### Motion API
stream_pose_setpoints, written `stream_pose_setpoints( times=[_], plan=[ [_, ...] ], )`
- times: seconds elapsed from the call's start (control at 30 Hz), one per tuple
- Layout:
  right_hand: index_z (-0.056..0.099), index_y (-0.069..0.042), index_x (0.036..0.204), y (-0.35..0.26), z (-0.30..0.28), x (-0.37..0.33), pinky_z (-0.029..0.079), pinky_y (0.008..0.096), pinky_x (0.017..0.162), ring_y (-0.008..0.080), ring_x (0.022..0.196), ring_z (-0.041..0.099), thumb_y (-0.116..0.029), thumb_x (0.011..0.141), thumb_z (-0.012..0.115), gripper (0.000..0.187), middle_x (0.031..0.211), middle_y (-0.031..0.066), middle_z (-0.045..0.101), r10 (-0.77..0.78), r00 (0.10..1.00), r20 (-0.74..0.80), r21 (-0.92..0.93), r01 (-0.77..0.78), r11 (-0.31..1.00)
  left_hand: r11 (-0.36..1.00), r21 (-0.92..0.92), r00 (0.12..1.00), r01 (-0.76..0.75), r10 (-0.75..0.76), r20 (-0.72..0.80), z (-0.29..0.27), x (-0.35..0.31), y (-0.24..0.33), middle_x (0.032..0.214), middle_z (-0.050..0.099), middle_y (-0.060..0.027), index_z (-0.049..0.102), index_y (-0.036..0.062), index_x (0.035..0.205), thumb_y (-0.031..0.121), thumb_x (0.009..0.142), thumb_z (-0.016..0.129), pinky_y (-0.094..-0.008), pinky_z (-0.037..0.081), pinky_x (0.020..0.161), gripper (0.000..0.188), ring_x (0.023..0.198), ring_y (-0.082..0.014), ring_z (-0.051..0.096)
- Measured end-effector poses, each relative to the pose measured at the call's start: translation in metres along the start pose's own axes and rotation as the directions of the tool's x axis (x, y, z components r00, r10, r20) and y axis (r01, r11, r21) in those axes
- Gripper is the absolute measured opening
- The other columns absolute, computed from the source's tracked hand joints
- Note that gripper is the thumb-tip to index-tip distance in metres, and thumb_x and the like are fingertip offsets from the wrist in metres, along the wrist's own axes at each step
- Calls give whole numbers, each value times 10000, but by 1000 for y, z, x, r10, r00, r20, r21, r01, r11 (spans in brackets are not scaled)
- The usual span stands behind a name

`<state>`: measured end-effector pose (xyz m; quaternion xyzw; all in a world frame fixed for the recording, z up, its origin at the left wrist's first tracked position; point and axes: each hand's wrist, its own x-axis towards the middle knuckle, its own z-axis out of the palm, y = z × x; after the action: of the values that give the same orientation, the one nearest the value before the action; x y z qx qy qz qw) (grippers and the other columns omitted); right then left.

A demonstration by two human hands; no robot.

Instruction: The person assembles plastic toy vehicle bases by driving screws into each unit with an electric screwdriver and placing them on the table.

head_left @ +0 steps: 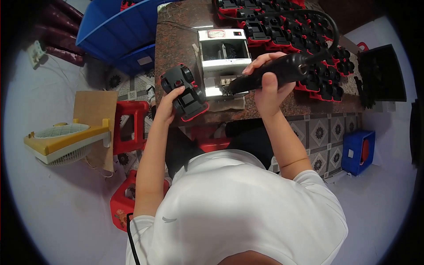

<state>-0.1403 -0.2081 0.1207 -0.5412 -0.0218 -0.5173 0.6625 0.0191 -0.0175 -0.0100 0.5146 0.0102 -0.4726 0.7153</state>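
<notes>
My left hand [166,107] grips a black and red toy car [189,98], its underside and wheels turned up, above the near left of the table. Wrapped around a black corded electric screwdriver [278,73] is my right hand [270,98], thumb on the near side. The screwdriver lies tilted, its tip pointing left at the front of a white screw feeder [223,64]. Whether the tip touches the feeder's small metal outlet [227,81] I cannot tell. Dark contents show through the feeder's open top.
Several toy cars [285,37] stand in rows, wheels up, across the speckled table [174,42]. The screwdriver's cable [333,28] loops above them. A blue crate [117,33] stands left, a dark screen [386,73] right. Red stools [130,119] and a yellow fan [64,137] are at left.
</notes>
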Motion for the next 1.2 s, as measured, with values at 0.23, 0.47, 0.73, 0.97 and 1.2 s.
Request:
stream_pose_setpoints(
  times=[0.23, 0.47, 0.73, 0.97, 1.2],
  plan=[
    [445, -4, 1106, 5, 5, -10, 469, 266, 631, 145, 711, 573, -165, 739, 748, 503, 825, 107, 584, 2, 994, 107, 4, -2, 1000, 1000, 23, 1000, -22, 22, -7, -2, -1, 0, 1066, 594, -58, 506, 67, 1199, 213, 766, 685, -326, 474, 857, 490, 987, -177, 577],
    [435, -11, 1123, 4, 4, -8, 475, 271, 657, 152, 728, 576, -151, 756, 728, 490, 842, 113, 579, 25, 991, 134, -44, -19, 999, 997, 51, 999, -50, 51, -17, 0, -2, 2, 1033, 617, -77, 538, 45, 1147, 233, 781, 668, -321, 496, 834, 432, 936, -187, 607],
    [387, -8, 1148, 6, 0, -15, 494, 285, 687, 164, 743, 579, -165, 741, 754, 570, 868, 123, 571, -40, 985, 167, 5, 39, 999, 1000, 26, 1000, -5, 6, -25, -2, 0, 1, 1095, 582, -75, 466, 74, 1232, 220, 755, 693, -329, 478, 858, 548, 996, -185, 576],
    [414, -1, 1116, 7, 8, -11, 481, 262, 644, 147, 729, 572, -117, 733, 755, 526, 853, 113, 570, 17, 989, 145, -41, -11, 999, 1000, 21, 1000, 3, -3, -20, -1, 0, 3, 1105, 574, -75, 452, 77, 1245, 226, 748, 698, -332, 479, 860, 574, 1000, -191, 577],
    [440, 16, 1063, 6, 14, -13, 483, 264, 618, 142, 710, 572, 6, 702, 701, 446, 839, 98, 570, -40, 972, 232, -170, 81, 982, 1000, 30, 1000, 1, 0, -20, 3, -4, 5, 1098, 577, -74, 451, 73, 1246, 231, 748, 699, -332, 494, 839, 578, 983, -190, 586]
  ],
)
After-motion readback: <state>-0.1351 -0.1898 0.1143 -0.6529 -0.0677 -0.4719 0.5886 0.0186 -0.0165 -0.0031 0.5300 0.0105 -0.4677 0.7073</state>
